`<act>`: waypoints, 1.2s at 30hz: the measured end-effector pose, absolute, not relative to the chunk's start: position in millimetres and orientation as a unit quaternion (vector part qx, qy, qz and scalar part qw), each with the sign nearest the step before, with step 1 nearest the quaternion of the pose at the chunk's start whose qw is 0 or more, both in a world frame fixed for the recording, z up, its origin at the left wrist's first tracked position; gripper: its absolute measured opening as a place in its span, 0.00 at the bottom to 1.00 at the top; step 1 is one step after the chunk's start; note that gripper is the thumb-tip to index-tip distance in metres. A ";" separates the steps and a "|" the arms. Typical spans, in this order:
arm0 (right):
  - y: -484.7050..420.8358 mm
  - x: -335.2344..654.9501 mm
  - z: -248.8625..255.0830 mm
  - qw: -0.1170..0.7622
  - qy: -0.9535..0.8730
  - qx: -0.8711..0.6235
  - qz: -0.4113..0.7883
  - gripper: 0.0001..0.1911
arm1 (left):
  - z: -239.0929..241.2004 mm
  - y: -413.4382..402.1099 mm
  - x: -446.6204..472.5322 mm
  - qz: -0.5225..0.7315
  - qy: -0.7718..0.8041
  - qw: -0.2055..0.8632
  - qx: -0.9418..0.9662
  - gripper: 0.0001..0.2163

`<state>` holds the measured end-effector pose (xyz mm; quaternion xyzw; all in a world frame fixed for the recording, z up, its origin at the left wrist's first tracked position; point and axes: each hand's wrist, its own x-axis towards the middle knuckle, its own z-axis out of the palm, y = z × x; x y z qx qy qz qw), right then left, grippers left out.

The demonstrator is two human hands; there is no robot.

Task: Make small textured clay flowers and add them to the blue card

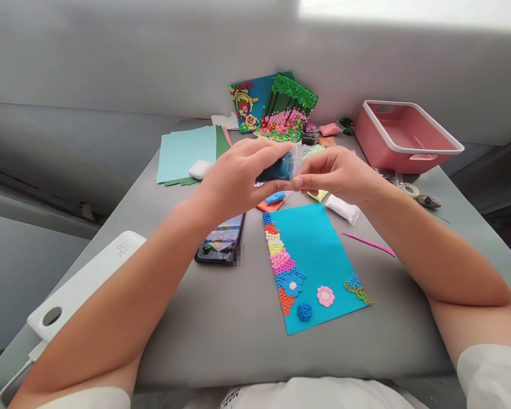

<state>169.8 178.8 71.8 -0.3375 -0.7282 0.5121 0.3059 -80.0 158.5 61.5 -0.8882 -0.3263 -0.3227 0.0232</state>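
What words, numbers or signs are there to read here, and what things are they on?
No text reads clearly.
White device: small digits, seemingly upside down, too blurred to quote surely.
White clothing at the bottom edge: dark print, too small to read.
Phone: colourful picture, no readable words.
Zip bag, held up: no readable label.

Soft light, bright glare at upper right.
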 end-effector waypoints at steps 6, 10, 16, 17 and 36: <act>180.4 167.7 66.2 0.310 -0.732 -0.337 0.504 0.28 | 62.2 159.3 -80.8 -0.314 -0.334 -0.012 -0.889 0.24; 179.3 166.4 66.0 0.317 -0.730 -0.339 0.502 0.27 | 63.6 159.5 -80.2 -0.309 -0.340 -0.021 -0.888 0.21; 178.7 165.7 68.0 0.303 -0.736 -0.339 0.501 0.24 | 63.9 159.0 -80.1 -0.325 -0.349 -0.009 -0.879 0.17; 179.3 166.1 68.0 0.303 -0.739 -0.335 0.499 0.23 | 63.6 158.9 -80.5 -0.323 -0.348 -0.005 -0.880 0.17; 175.2 157.3 54.1 0.408 -0.794 -0.305 0.330 0.16 | 72.7 148.7 -68.4 -0.342 -0.446 -0.303 -0.770 0.13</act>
